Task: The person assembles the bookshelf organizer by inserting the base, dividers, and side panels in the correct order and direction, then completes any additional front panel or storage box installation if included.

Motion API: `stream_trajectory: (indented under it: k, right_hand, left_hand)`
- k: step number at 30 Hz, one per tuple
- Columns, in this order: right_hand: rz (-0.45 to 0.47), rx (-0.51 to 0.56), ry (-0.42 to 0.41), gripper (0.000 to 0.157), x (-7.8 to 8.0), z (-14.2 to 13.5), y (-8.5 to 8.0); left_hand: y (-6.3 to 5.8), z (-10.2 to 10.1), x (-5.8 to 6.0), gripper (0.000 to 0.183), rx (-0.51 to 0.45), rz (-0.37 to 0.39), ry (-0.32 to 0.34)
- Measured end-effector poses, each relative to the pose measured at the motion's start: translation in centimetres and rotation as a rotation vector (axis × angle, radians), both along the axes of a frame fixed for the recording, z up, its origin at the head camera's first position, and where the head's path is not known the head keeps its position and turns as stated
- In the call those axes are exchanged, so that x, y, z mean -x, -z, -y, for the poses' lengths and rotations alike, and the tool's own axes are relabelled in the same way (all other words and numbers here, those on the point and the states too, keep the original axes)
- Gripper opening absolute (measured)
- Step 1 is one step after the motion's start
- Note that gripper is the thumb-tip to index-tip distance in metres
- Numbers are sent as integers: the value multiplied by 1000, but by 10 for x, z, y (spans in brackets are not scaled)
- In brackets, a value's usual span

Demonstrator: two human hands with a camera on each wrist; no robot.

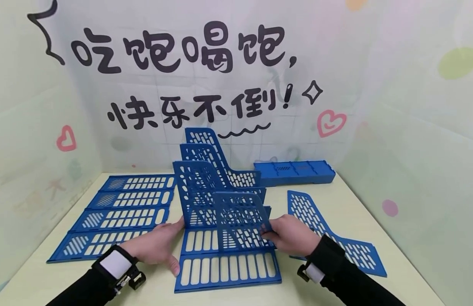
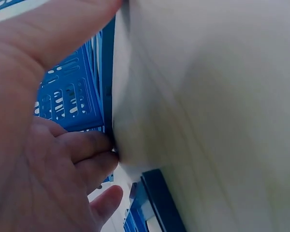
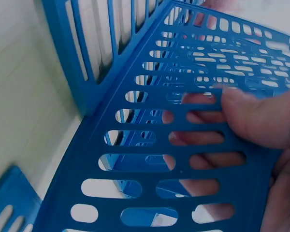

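A blue plastic file rack stands partly assembled at the table's middle, its slotted base (image 1: 228, 281) toward me. Several perforated divider panels (image 1: 198, 170) rise upright in a row toward the back. My right hand (image 1: 293, 233) pinches the edge of the front divider panel (image 1: 242, 204), thumb on one face and fingers behind it, as the right wrist view shows through the slots. This panel stands upright over the base, its lower edge close to a seam. My left hand (image 1: 156, 244) rests along the rack's left side, fingertips at the base edge and thumb near the front corner.
A loose perforated divider panel (image 1: 329, 231) lies flat on the right. To the left lies a joined row of slotted panels (image 1: 119, 233). A long blue slatted piece (image 1: 293, 173) sits at the back right by the wall. Printed walls (image 1: 412, 148) enclose the table.
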State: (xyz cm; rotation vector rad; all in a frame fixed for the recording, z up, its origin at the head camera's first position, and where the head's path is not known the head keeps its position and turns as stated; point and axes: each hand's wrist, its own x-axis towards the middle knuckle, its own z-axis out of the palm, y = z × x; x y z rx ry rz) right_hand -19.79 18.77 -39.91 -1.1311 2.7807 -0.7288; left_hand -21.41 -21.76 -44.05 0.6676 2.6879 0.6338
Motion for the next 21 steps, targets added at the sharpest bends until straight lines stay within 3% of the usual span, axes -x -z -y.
stream_trajectory:
  k: [6, 11, 15, 21]
  right_hand:
    - [27, -23, -74, 13, 0, 9, 0]
    - [23, -100, -117, 18, -4, 43, -2]
    - [-34, -130, -148, 18, -9, 72, -2]
    - [-60, -92, -112, 17, -8, 92, 2]
  left_hand:
    - [-3, 2, -3, 161, 21, -16, 26]
    - [-2, 1, -3, 157, 2, -23, 46]
    - [-2, 0, -2, 149, -36, -29, 93]
    - [-3, 2, -1, 133, -72, -51, 120]
